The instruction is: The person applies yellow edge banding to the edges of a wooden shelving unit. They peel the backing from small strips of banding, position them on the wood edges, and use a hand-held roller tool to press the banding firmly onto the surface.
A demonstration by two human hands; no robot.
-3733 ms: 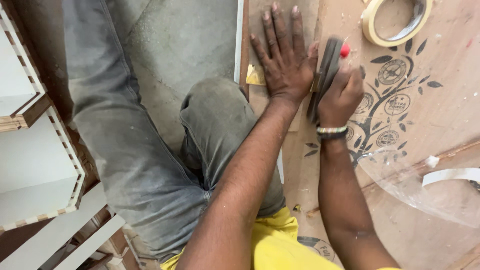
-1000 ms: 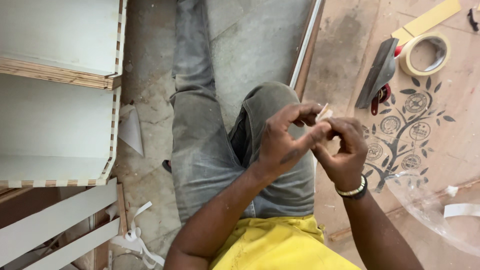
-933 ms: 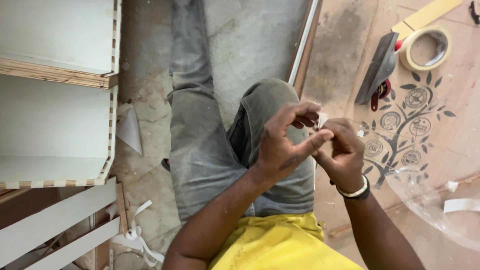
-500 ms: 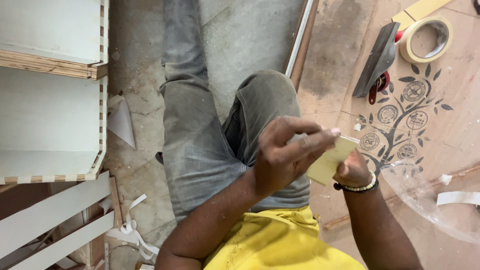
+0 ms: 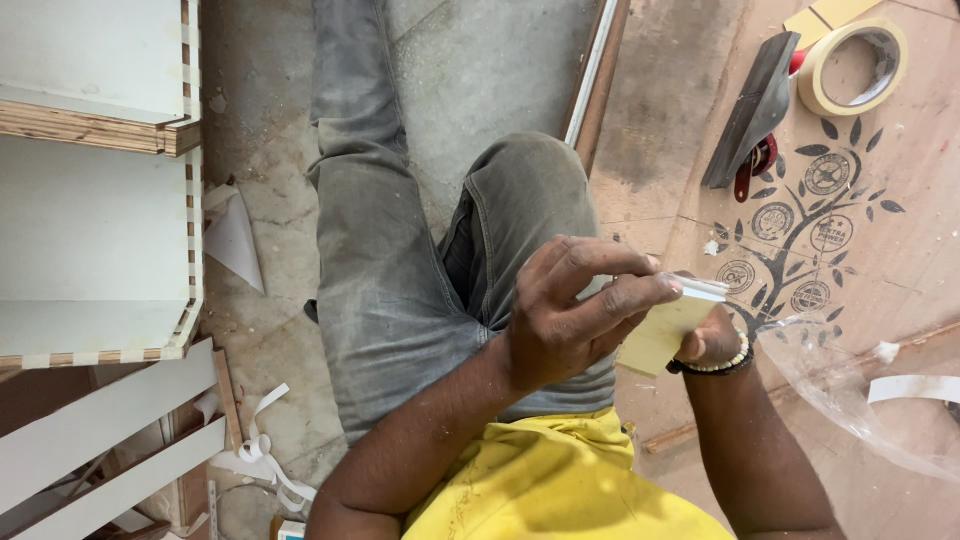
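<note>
The left hand pinches the top edge of a yellowish strip of tape between narrowed fingers, while the right hand, mostly hidden behind, grips its other side.

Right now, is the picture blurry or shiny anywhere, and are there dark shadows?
In the head view the light is soft and even, with no hard shadows; the left hand and the yellowish strip it pinches look sharp; the clear plastic sheet catches a faint glare; the right hand is mostly hidden behind the strip.
</note>
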